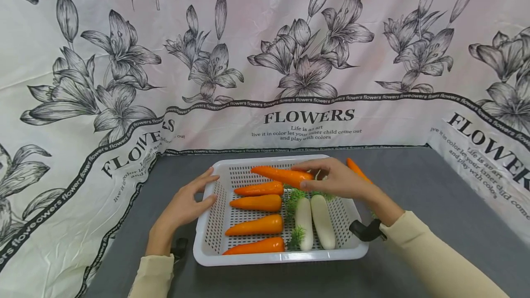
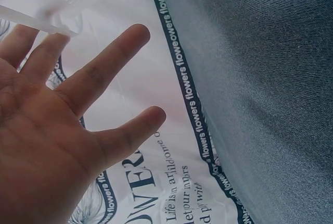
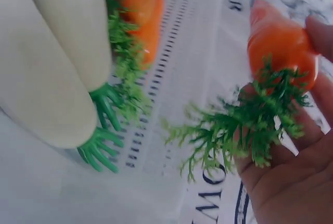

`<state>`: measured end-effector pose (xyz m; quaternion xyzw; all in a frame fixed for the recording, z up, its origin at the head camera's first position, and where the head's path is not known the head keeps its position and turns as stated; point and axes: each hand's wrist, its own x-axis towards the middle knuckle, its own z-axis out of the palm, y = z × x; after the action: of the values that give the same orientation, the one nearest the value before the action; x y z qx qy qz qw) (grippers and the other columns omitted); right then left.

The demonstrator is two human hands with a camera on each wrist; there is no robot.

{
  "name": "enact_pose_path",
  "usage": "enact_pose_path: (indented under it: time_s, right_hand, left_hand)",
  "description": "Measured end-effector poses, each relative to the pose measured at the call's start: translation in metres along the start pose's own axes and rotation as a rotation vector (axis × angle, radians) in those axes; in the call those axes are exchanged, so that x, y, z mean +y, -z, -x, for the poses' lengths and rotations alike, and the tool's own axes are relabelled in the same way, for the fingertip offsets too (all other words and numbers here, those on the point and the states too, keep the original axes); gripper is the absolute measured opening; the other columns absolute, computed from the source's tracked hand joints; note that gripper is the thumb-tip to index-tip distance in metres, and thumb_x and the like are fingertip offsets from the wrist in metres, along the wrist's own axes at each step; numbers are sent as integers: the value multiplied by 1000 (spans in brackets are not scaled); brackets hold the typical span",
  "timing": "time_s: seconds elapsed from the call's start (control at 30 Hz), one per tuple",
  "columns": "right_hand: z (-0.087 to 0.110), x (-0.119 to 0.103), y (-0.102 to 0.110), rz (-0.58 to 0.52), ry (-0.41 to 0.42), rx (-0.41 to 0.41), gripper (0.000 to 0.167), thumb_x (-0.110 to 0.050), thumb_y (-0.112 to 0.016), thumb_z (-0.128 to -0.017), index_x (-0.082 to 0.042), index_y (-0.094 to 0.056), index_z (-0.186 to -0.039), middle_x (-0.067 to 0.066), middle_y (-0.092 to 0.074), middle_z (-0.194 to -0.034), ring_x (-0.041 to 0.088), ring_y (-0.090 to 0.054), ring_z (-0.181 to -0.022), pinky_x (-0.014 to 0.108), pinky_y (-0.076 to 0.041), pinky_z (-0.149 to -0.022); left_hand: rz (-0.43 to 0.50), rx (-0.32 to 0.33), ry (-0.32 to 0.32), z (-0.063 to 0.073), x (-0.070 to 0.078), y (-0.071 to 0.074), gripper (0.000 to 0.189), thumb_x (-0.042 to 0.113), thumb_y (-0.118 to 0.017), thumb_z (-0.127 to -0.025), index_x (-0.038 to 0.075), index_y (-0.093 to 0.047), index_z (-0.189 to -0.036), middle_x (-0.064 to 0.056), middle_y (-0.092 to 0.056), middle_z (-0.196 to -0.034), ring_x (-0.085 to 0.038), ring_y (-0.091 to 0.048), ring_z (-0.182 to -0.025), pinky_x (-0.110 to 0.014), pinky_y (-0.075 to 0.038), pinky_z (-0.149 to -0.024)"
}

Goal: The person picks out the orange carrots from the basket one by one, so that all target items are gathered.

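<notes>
Dark grey tabletop [image 1: 447,197], basket [image 1: 285,256] and orange carrot [image 1: 358,170] on it
Basket white, perforated; carrot just beside its right side, partly hidden.

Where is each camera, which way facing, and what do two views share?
Head: worn there, facing forward and down at a white perforated plastic basket; left hand, right hand, beige sleeves show.
Left wrist: worn there, facing the palm and white floral cloth; left hand shows.
Right wrist: worn there, facing a held glossy orange carrot and two long white radishes; right hand shows.
Head and right wrist share that carrot and both radishes.
</notes>
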<state>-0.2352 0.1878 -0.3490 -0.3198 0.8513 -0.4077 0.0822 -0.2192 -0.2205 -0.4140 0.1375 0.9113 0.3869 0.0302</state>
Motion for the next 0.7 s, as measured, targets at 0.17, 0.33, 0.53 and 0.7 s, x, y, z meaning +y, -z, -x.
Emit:
enact_pose_path:
  time_s: [0.17,0.33,0.53,0.7]
  right_hand:
    - [15,4,16,-12,-110,112,49,-29,-73,-95,-19,-63,-141,10,-70,-122,28,-66,-87,32,-55,-67]
    - [29,12,29,-7,-172,230,50,-30,-71,-96,-19,-60,-144,12,-71,-119,31,-65,-92,34,-57,-73]
    - [50,31,40,64,-222,381,52,-33,-68,-98,-17,-57,-147,16,-69,-119,25,-65,-90,32,-57,-68]
    - [71,54,42,108,-276,503,53,-38,-67,-98,-18,-57,-147,16,-68,-122,9,-61,-87,29,-55,-66]
  left_hand:
    - [8,-5,2,0,0,0,59,28,-66,-97,25,-48,-153,9,-22,-171,-34,-56,-130,-25,-57,-70]
    - [-6,-2,5,2,1,2,59,28,-66,-97,24,-48,-153,8,-21,-171,-34,-56,-131,-25,-57,-72]
    - [-6,-4,27,0,2,1,59,28,-65,-98,26,-48,-153,11,-21,-170,-32,-57,-128,-24,-58,-70]
    - [-12,1,18,0,1,0,59,28,-66,-97,25,-48,-153,9,-22,-171,-33,-57,-128,-26,-57,-72]
